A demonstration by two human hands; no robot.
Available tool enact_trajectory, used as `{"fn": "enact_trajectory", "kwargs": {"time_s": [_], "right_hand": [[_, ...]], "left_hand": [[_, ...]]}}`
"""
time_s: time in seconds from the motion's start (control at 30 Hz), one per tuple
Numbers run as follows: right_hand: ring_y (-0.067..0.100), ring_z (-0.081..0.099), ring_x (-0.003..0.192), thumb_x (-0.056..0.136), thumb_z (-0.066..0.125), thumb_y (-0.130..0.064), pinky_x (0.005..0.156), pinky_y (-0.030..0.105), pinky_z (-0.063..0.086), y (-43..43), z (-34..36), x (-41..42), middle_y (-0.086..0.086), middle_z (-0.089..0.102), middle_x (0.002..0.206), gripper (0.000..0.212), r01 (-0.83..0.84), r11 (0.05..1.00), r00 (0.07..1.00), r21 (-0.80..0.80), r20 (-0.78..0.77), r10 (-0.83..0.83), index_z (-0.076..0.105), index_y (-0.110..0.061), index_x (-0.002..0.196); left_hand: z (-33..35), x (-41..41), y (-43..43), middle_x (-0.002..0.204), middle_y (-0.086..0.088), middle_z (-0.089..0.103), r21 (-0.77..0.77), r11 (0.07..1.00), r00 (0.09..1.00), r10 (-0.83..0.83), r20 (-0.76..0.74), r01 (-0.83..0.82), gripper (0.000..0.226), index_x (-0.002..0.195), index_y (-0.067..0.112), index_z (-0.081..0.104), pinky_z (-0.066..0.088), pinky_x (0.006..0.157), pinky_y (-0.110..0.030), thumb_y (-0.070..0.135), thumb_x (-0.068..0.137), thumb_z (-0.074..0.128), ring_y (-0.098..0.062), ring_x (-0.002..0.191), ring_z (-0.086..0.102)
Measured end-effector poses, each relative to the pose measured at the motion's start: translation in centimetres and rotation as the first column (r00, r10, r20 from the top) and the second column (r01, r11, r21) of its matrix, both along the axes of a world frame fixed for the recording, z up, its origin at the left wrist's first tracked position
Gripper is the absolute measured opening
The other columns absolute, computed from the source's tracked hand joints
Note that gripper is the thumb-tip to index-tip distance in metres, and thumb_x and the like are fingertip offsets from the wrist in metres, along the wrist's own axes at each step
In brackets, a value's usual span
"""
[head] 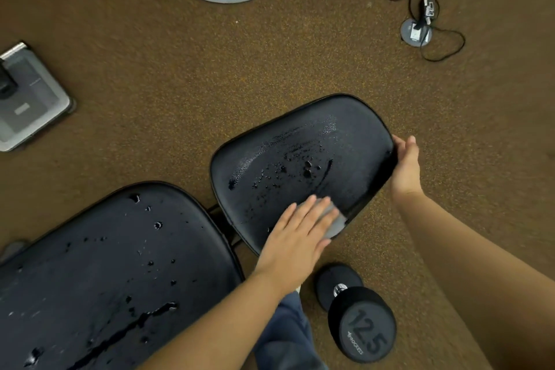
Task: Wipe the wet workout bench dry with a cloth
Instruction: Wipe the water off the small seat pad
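Pressing the cloth (338, 224) onto the wet bench seat (300, 156), your left hand (295, 237) lies flat; your right hand (405, 168) braces its edge, fingers straight.

Your left hand (297, 234) presses the cloth (338, 224) flat on the wet bench pad (300, 153). Your right hand (405, 168) rests against its right edge.
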State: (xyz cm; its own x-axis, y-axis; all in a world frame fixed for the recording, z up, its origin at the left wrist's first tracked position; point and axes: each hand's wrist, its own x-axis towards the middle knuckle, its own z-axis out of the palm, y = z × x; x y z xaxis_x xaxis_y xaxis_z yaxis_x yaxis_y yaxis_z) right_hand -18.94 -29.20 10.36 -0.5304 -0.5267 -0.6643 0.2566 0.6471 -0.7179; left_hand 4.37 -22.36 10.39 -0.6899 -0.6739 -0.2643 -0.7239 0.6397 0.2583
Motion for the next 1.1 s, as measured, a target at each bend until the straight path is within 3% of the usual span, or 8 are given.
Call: {"fn": "enact_trajectory", "kwargs": {"time_s": [0.17, 0.33, 0.53, 0.7, 0.87, 1.1], "right_hand": [[0.015, 0.049, 0.12, 0.091, 0.022, -0.064, 0.106, 0.038, 0.031, -0.3, -0.2, 0.8, -0.01, 0.058, 0.125, 0.046, 0.042, 0.999, 0.998, 0.016, -0.039, -0.042, 0.06, -0.045, 0.107], [0.014, 0.052, 0.117, 0.094, 0.022, -0.06, 0.107, 0.04, 0.033, -0.5, -0.5, 1.5, -0.009, 0.06, 0.124, 0.047, 0.131, 0.991, 0.99, -0.001, -0.061, -0.131, 0.06, -0.039, 0.112], [0.011, 0.054, 0.11, 0.096, 0.023, -0.055, 0.105, 0.038, 0.036, -0.9, -0.7, 1.9, -0.011, 0.062, 0.118, 0.043, 0.199, 0.98, 0.973, -0.001, -0.121, -0.198, 0.063, -0.041, 0.106], [0.002, 0.054, 0.098, 0.1, 0.026, -0.048, 0.084, 0.025, 0.035, -1.0, -1.2, 2.4, -0.013, 0.061, 0.114, 0.044, 0.246, 0.968, 0.954, -0.048, -0.166, -0.25, 0.06, -0.033, 0.122], [0.01, 0.053, 0.114, 0.09, 0.025, -0.056, 0.1, 0.033, 0.039, -0.9, -1.8, 2.7, -0.012, 0.059, 0.124, 0.05, 0.227, 0.971, 0.941, -0.07, -0.243, -0.237, 0.059, -0.039, 0.124], [0.008, 0.047, 0.123, 0.09, 0.023, -0.052, 0.109, 0.037, 0.035, -0.8, -2.4, 2.7, -0.012, 0.052, 0.134, 0.054, 0.179, 0.978, 0.918, -0.11, -0.34, -0.206, 0.053, -0.034, 0.132]], "left_hand": [[0.3, 5.8, 1.7, 0.157, 0.002, 0.026, -0.006, 0.971, 0.97, 0.238, 0.046, -0.238, 0.052, 0.149, 0.023, 0.029, 0.018, 0.114, -0.04, 0.041, 0.1, 0.025, -0.021, 0.144, 0.023], [0.0, 5.1, -1.7, 0.157, -0.005, 0.025, -0.025, 0.884, 0.884, 0.467, 0.036, -0.466, 0.054, 0.15, 0.019, 0.026, 0.016, 0.115, -0.043, 0.042, 0.102, 0.015, -0.026, 0.145, 0.017], [-0.8, 3.5, -8.9, 0.158, -0.013, 0.02, -0.095, 0.81, 0.815, 0.579, -0.028, -0.579, 0.058, 0.149, 0.008, 0.028, 0.01, 0.117, -0.045, 0.039, 0.1, 0.018, -0.031, 0.146, 0.013], [-1.0, 2.2, -13.0, 0.159, -0.013, 0.014, -0.147, 0.908, 0.919, 0.395, -0.013, -0.392, 0.061, 0.15, 0.003, 0.018, 0.004, 0.119, -0.041, 0.039, 0.101, 0.016, -0.028, 0.148, 0.007], [-1.2, 1.1, -15.1, 0.159, -0.007, 0.019, -0.134, 0.973, 0.981, 0.182, -0.068, -0.189, 0.054, 0.153, 0.02, 0.014, 0.011, 0.118, -0.039, 0.037, 0.102, 0.018, -0.026, 0.147, 0.014], [-1.5, -4.9, -16.5, 0.159, -0.004, 0.02, -0.135, 0.986, 0.989, 0.078, -0.126, -0.095, 0.053, 0.153, 0.021, 0.017, 0.012, 0.118, -0.039, 0.036, 0.102, 0.02, -0.025, 0.147, 0.014]]}}
